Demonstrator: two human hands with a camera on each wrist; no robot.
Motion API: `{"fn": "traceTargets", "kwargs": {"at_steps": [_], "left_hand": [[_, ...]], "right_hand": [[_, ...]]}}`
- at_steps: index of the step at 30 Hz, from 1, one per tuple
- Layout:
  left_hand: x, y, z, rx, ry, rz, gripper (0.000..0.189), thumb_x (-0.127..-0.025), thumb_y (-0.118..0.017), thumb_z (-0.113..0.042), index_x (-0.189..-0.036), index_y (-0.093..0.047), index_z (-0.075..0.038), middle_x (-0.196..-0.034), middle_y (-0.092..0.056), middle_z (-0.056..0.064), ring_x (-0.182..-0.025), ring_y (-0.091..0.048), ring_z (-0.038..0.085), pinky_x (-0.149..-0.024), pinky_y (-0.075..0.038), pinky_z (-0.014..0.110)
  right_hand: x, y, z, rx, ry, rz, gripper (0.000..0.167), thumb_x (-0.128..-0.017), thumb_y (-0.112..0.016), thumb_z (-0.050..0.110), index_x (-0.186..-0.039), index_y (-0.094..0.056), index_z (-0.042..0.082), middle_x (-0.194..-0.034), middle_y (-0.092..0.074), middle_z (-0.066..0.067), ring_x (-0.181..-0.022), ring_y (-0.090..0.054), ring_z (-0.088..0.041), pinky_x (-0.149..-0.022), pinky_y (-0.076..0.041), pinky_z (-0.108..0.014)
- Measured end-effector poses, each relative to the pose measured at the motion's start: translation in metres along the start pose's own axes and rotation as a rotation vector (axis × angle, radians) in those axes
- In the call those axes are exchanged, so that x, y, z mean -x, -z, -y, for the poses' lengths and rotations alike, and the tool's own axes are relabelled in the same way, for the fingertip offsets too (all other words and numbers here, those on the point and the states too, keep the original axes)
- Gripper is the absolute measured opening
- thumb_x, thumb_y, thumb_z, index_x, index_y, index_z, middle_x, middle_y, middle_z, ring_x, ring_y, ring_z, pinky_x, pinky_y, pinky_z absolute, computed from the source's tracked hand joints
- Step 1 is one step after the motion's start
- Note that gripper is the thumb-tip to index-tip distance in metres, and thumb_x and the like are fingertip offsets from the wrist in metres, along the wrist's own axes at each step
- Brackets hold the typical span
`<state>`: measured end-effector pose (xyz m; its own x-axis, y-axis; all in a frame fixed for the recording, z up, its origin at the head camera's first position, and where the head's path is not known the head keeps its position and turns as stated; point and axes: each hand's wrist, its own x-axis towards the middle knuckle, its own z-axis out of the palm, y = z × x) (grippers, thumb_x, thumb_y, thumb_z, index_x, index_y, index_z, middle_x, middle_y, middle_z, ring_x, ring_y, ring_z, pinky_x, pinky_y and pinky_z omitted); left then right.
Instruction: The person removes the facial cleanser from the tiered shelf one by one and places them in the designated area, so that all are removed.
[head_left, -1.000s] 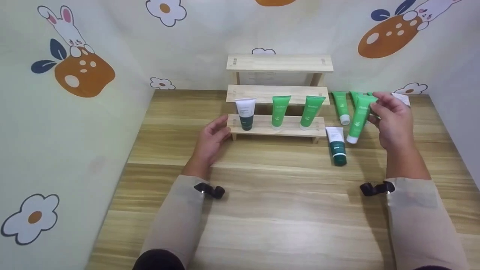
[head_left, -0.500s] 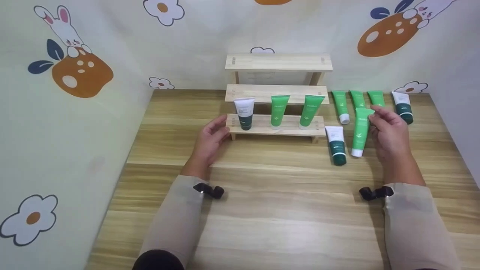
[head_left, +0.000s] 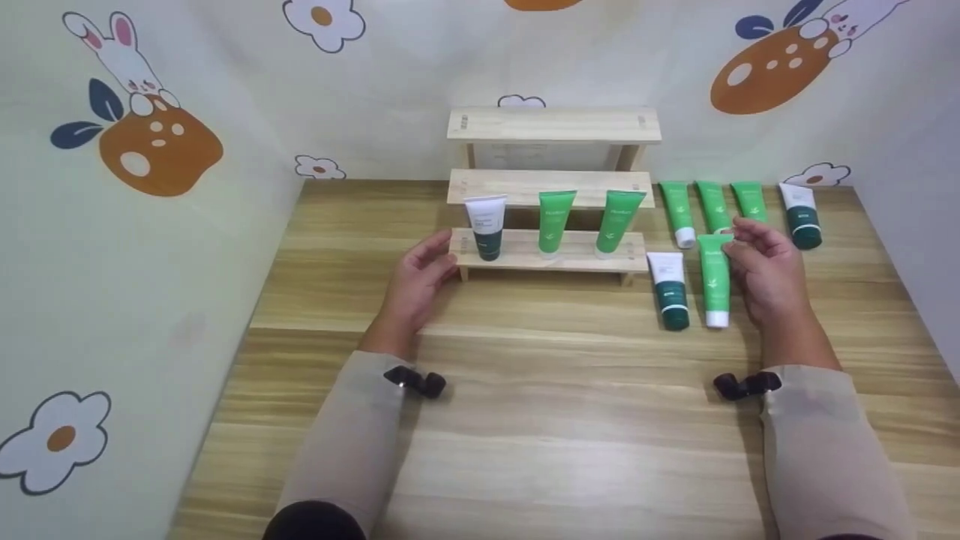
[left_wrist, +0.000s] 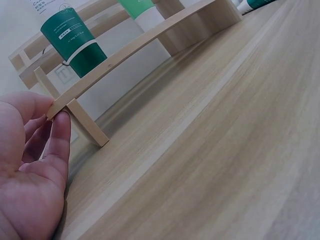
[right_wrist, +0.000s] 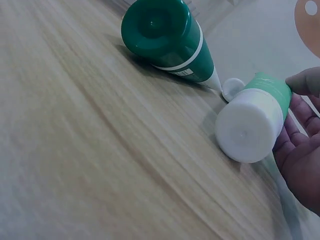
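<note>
My right hand point(head_left: 772, 274) pinches the flat crimped end of a green tube point(head_left: 716, 285), whose white cap point(right_wrist: 245, 130) points toward me. Left of that tube, a white and dark green tube point(head_left: 670, 292) lies on the table. My left hand point(head_left: 420, 281) grips the left end of the lowest step of a three-tier wooden stand point(head_left: 510, 262); the left wrist view shows the thumb and fingers about the board's corner point(left_wrist: 62, 102). On this step stand a white and dark green tube point(head_left: 487, 229) and two green tubes, one central point(head_left: 555, 225) and one to the right point(head_left: 619, 223).
Right of the stand, several tubes lie in a back row: green ones point(head_left: 678, 214) and a white and dark green one point(head_left: 801, 216) at the far right. A patterned backdrop point(head_left: 375, 112) rises behind the wooden table point(head_left: 555, 420).
My right hand has brought the green tube down and toward me, beside the white and dark green tube on the table. My left hand has stayed on the stand.
</note>
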<state>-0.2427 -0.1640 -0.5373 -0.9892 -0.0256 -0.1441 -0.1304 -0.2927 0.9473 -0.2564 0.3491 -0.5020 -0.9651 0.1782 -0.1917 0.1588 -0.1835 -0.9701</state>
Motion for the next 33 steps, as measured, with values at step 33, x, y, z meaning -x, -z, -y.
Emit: {"fn": "traceTargets", "kwargs": {"at_steps": [33], "left_hand": [[0.002,0.001,-0.002,-0.057,0.015,-0.007,0.048,-0.102,-0.066,0.000,-0.149,-0.061,-0.008,-0.152,-0.058,0.011,-0.127,-0.065,0.021,-0.105,-0.060,0.028]], "right_hand": [[-0.004,-0.006,-0.012,0.548,0.039,-0.009,0.044,-0.105,-0.069,0.018,-0.148,-0.058,0.014,-0.141,-0.063,0.000,-0.116,-0.061,-0.005,-0.091,-0.055,-0.007]]}}
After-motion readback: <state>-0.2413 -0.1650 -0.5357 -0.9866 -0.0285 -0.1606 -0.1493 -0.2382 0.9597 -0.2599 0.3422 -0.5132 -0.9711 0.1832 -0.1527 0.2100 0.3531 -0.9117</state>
